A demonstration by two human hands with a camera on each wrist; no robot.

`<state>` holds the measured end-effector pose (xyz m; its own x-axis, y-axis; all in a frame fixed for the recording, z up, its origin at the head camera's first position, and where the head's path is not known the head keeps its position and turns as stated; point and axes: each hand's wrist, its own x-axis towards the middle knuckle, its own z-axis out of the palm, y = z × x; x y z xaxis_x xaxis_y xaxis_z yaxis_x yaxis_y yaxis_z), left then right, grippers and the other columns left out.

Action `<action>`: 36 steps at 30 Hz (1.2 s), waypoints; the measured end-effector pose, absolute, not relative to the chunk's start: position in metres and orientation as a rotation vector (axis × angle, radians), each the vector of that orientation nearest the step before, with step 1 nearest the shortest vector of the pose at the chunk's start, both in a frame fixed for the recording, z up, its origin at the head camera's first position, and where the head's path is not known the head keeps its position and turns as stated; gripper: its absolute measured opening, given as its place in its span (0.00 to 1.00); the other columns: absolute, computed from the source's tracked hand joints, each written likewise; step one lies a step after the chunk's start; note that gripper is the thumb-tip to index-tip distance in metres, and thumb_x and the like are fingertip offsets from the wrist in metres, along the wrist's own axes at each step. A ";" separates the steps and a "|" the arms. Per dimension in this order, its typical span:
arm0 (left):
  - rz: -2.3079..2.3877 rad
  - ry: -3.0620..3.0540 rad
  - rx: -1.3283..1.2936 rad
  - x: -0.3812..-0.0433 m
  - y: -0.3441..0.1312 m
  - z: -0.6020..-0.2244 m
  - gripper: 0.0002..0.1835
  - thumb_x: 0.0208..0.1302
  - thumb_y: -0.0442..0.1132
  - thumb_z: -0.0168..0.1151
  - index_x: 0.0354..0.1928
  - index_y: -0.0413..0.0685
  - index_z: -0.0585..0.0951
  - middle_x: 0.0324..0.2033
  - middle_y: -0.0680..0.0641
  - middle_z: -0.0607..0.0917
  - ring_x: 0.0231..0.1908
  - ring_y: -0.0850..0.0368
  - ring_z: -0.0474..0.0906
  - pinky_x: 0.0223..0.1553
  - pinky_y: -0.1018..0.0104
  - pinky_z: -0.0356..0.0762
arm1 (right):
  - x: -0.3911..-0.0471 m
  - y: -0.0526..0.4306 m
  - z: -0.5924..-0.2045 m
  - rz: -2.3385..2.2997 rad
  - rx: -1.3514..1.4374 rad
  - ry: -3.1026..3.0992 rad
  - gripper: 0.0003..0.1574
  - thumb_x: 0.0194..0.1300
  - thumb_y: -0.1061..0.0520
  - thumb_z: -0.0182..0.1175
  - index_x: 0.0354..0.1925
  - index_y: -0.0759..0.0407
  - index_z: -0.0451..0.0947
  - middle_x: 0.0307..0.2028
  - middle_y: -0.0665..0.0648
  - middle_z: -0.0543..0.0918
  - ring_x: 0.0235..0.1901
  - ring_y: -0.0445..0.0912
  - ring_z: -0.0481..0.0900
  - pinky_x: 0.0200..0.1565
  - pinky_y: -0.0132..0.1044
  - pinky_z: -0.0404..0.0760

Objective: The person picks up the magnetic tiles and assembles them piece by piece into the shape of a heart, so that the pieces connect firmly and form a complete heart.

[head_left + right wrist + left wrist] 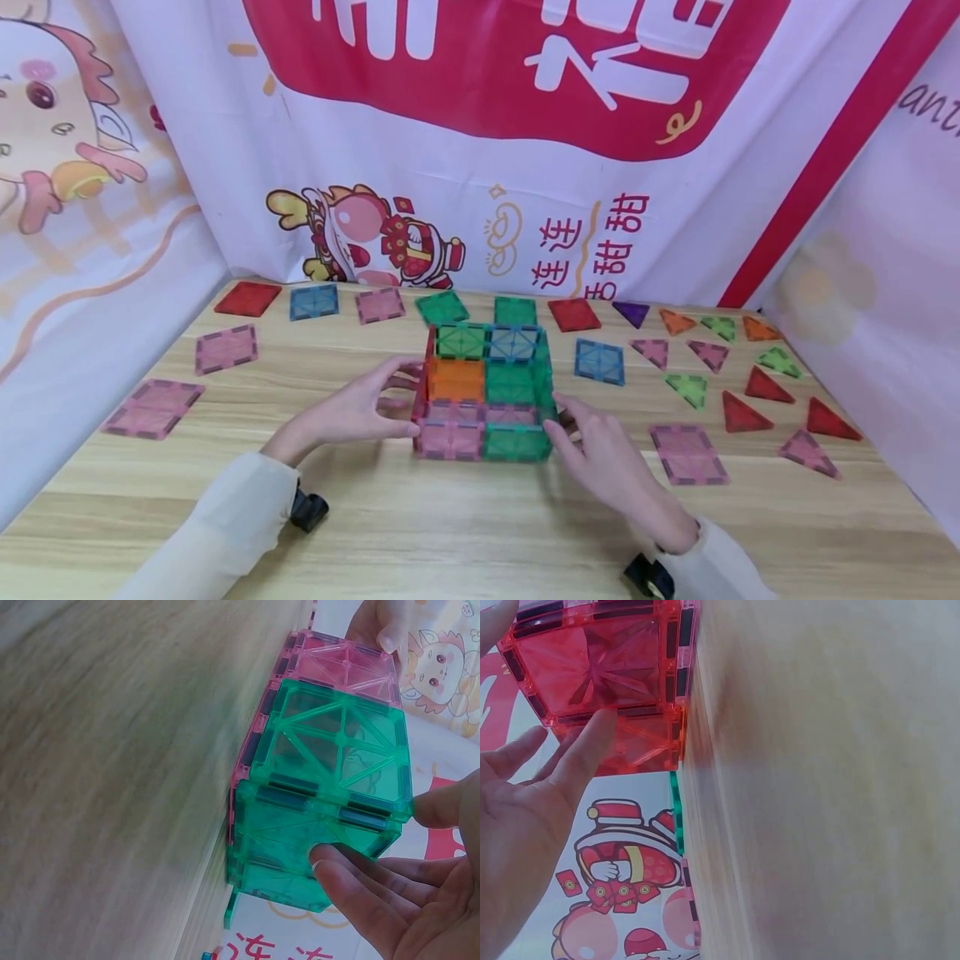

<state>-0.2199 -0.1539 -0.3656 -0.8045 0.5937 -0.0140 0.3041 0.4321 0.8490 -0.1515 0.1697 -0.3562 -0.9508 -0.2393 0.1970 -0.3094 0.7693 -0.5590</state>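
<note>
Wood table (420,533), printed cloth (480,150) hanging behind it. I have the tile box (450,442) mid-table, between both hands; front shows pink and green. Left hand (367,404) at the red wall (626,664): fingers apart, one fingertip against it. Right hand (607,454) at the green end wall (274,832): fingers spread, a fingertip on it, thumb near the top corner. Loose squares (599,362) sit left, behind and right; triangles (746,412) far right.

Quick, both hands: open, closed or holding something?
Left hand: open, fingers against the red side of the tile box.
Right hand: open, fingers against its green side.
</note>
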 end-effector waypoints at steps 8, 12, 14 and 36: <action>1.206 2.486 0.840 -0.216 -0.151 -0.362 0.48 0.55 0.52 0.69 0.73 0.54 0.55 0.72 0.44 0.53 0.70 0.41 0.55 0.61 0.46 0.68 | -0.159 0.177 -0.353 1.039 0.438 -2.907 0.26 0.71 0.53 0.53 0.62 0.64 0.68 0.40 0.56 0.84 0.38 0.43 0.82 0.37 0.32 0.82; 1.168 2.509 0.817 -0.214 -0.150 -0.361 0.49 0.55 0.55 0.68 0.74 0.56 0.54 0.73 0.45 0.52 0.71 0.41 0.52 0.62 0.45 0.66 | -0.177 0.192 -0.349 1.123 0.466 -2.918 0.26 0.71 0.54 0.52 0.62 0.66 0.67 0.45 0.62 0.82 0.45 0.51 0.81 0.43 0.41 0.82; 1.164 2.514 0.807 -0.214 -0.150 -0.361 0.49 0.55 0.55 0.68 0.74 0.57 0.53 0.74 0.45 0.52 0.71 0.41 0.51 0.62 0.44 0.65 | -0.190 0.202 -0.348 1.093 0.468 -2.928 0.28 0.70 0.55 0.54 0.63 0.67 0.66 0.50 0.66 0.79 0.50 0.56 0.78 0.49 0.47 0.80; 1.171 2.523 0.766 -0.214 -0.149 -0.360 0.49 0.54 0.54 0.70 0.74 0.54 0.55 0.74 0.45 0.52 0.70 0.42 0.55 0.64 0.44 0.63 | -0.312 0.263 -0.364 0.746 0.354 -3.438 0.62 0.49 0.52 0.74 0.72 0.65 0.49 0.69 0.72 0.56 0.67 0.67 0.54 0.64 0.65 0.54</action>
